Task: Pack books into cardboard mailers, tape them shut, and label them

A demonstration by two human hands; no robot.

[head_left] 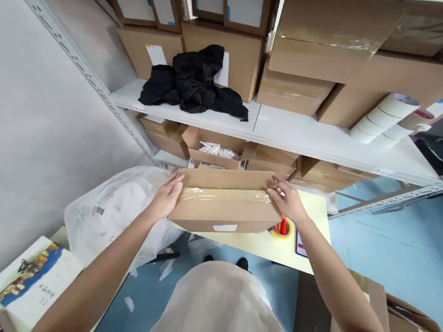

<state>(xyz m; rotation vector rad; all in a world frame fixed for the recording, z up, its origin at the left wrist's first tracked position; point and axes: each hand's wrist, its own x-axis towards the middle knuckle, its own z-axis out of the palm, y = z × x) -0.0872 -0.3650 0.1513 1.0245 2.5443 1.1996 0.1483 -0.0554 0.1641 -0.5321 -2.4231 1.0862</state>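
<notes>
A flat brown cardboard box (223, 200), sealed along its top with clear tape and bearing a small white label on its near side, rests on a pale yellow table (307, 254). My left hand (167, 196) presses against the box's left end with fingers together. My right hand (286, 199) grips the box's right end, fingers laid over the top corner. A tape dispenser with an orange-red core (283, 228) sits on the table just under my right wrist.
White metal shelving (288, 133) ahead holds stacked cardboard boxes, a black garment (193, 81) and rolls of white tape (387, 120). A white plastic bag (114, 210) bulges at the left. A phone (300, 245) lies on the table. Open boxes (406, 328) stand at lower right.
</notes>
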